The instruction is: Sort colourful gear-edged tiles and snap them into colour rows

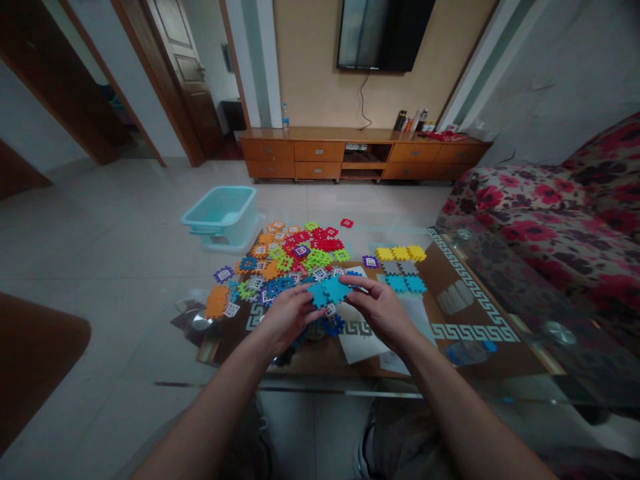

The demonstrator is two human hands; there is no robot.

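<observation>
the left hand [293, 315] and right hand [379, 305] jointly pinch light-blue toothed tiles [337, 289] at the frame's centre, with white paper [363, 347] at lower centre, a coloured heap of tiles [313, 259] left of centre, yellow tiles [401, 253] right of centre, a turquoise tub [235, 231] at centre left, and a television [385, 33] up top.

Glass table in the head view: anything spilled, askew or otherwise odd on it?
Mildly odd: one red piece lies by itself beyond the jumbled pile, away from the other red pieces. The pile also contrasts with the tidy yellow row, grey row and blue row at right. No spilled liquid shows.
</observation>
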